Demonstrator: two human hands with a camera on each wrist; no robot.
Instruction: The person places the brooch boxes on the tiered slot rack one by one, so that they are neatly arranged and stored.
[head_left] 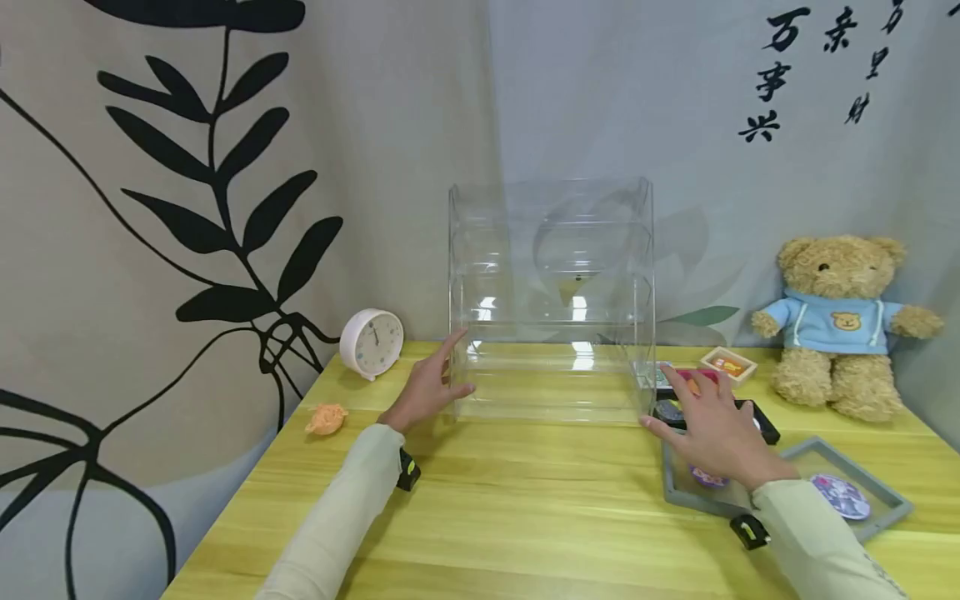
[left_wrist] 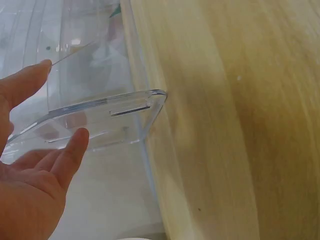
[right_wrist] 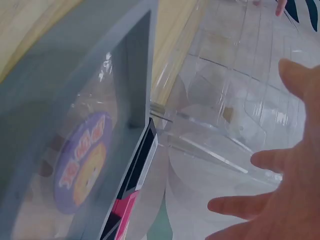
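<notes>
Apparently, the step in hand is placing or steadying the clear rack [head_left: 551,312], upright on the tabletop [head_left: 487,517] between the left hand [head_left: 427,390] and right hand [head_left: 716,433]. Both have fingers spread wide; contact is hard to tell through the plastic. Moving it calls for even pressure at both sides. The grey tray [head_left: 864,473] limits room rightward; a white clock [head_left: 371,343] stands leftward.

We see the right hand [right_wrist: 297,175], fingers apart, near the clear stand [right_wrist: 240,90]. We also see a round purple badge [right_wrist: 84,165] in the gray tray [right_wrist: 35,120].
</notes>
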